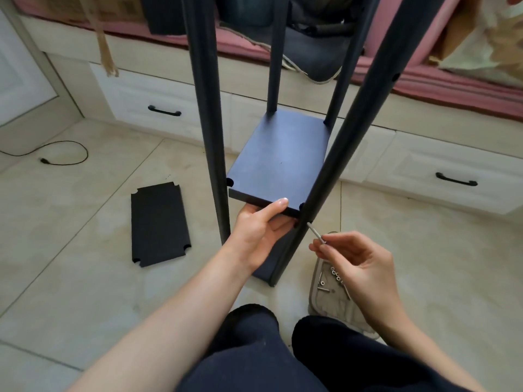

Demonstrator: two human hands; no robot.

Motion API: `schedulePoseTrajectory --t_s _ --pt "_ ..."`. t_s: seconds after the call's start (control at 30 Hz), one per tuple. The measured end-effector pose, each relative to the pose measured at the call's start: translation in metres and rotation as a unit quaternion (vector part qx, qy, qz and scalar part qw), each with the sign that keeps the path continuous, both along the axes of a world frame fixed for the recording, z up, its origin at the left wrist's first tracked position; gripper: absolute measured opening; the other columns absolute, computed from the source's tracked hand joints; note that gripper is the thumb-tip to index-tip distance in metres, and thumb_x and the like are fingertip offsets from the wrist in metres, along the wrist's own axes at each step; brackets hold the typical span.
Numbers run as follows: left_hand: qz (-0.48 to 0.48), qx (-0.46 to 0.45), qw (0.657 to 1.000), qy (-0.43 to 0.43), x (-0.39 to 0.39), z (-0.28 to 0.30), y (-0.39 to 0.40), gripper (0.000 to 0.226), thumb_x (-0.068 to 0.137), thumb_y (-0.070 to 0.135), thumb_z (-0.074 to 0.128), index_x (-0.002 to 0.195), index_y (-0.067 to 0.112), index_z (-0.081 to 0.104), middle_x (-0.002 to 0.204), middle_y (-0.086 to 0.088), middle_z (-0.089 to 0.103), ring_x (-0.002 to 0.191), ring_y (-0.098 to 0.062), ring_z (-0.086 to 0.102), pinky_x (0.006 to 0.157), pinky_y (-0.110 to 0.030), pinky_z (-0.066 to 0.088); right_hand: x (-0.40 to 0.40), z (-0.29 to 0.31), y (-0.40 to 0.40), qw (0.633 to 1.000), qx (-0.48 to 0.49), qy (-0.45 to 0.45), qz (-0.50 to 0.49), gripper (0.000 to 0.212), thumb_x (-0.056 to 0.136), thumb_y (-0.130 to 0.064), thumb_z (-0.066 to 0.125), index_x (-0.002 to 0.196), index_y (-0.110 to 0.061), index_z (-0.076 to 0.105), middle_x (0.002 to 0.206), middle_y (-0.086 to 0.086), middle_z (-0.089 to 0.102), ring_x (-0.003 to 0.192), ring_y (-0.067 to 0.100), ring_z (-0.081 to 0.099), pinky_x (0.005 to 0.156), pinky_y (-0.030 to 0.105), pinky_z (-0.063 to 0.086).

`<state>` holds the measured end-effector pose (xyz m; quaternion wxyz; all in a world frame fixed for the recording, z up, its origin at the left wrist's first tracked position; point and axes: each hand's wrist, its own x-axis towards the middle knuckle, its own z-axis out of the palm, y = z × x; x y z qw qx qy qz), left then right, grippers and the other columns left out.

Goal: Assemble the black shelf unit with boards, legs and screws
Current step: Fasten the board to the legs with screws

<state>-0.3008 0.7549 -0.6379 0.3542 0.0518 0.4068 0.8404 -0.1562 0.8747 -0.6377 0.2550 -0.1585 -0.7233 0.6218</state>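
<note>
With the left hand (259, 234) gripping the board's (278, 159) near edge between 4 legs, right hand (353, 260) fingers pinching a screw (316, 234) at the near-right leg (319, 190), any sag could misalign the holes.

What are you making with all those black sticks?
A person is building a black shelf unit. The left hand grips the front edge of a shelf board set between four tall legs. The right hand pinches a screw with its tip at the near right leg. More screws wait in a small tray by the knee, and a spare board lies flat on the tiled floor.
</note>
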Motion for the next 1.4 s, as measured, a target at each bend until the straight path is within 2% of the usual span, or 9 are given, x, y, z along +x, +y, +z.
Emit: schedulePoseTrajectory --t_s 0.17,0.6,0.73,0.93,1.07,1.4 --pt "-0.013 0.0 1.0 0.017 -0.002 -0.003 -0.001 0.023 0.096 0.004 0.058 0.116 0.014 0.064 0.109 -0.01 0.074 0.099 -0.03 0.073 0.089 -0.04 0.06 -0.001 -0.006 0.002 1.0 0.002 0.002 -0.004 0.021 0.084 -0.003 0.073 0.091 -0.022 0.075 0.088 0.006 0.077 0.086 0.024 0.075 0.079 0.027 0.058" --pt "-0.013 0.01 1.0 -0.004 -0.001 0.0 -0.002 0.022 0.096 0.002 0.058 0.113 0.015 0.062 0.108 -0.009 0.072 0.104 -0.034 0.069 0.094 -0.042 0.057 -0.002 -0.003 0.002 0.999 -0.03 0.011 -0.019 0.022 0.085 0.005 0.07 0.087 -0.016 0.074 0.087 0.01 0.076 0.085 0.027 0.075 0.08 0.03 0.059" --pt "-0.012 0.008 1.0 -0.003 -0.001 0.0 -0.003 0.025 0.095 0.002 0.058 0.118 0.013 0.06 0.114 -0.013 0.069 0.109 -0.037 0.067 0.097 -0.045 0.056 -0.008 -0.002 0.001 1.0 -0.025 0.006 -0.011 0.022 0.085 0.004 0.07 0.088 -0.017 0.074 0.087 0.009 0.076 0.085 0.025 0.075 0.079 0.028 0.059" --pt "-0.017 0.018 1.0 0.0 -0.002 -0.002 -0.003 0.023 0.096 0.002 0.058 0.114 0.015 0.063 0.106 -0.008 0.074 0.101 -0.031 0.072 0.089 -0.039 0.06 -0.019 -0.005 0.0 1.0 -0.02 0.007 -0.016 0.014 0.086 0.005 0.069 0.088 -0.009 0.07 0.085 0.01 0.076 0.083 0.024 0.075 0.077 0.028 0.059" --pt "-0.014 0.018 1.0 -0.002 -0.001 -0.003 -0.003 0.025 0.096 0.002 0.058 0.117 0.015 0.062 0.111 -0.01 0.072 0.104 -0.032 0.071 0.092 -0.041 0.059 -0.024 -0.005 0.002 1.0 -0.015 0.007 -0.01 0.013 0.086 0.005 0.07 0.088 -0.008 0.07 0.086 0.009 0.076 0.083 0.023 0.075 0.077 0.026 0.059" --pt "-0.014 0.02 1.0 0.0 -0.001 -0.005 -0.004 0.022 0.093 0.006 0.062 0.112 0.018 0.065 0.108 -0.008 0.075 0.103 -0.03 0.073 0.09 -0.038 0.06 -0.025 -0.009 0.001 0.997 -0.075 0.024 -0.005 0.013 0.087 0.003 0.068 0.089 -0.01 0.07 0.091 0.012 0.076 0.087 0.027 0.075 0.077 0.026 0.058"
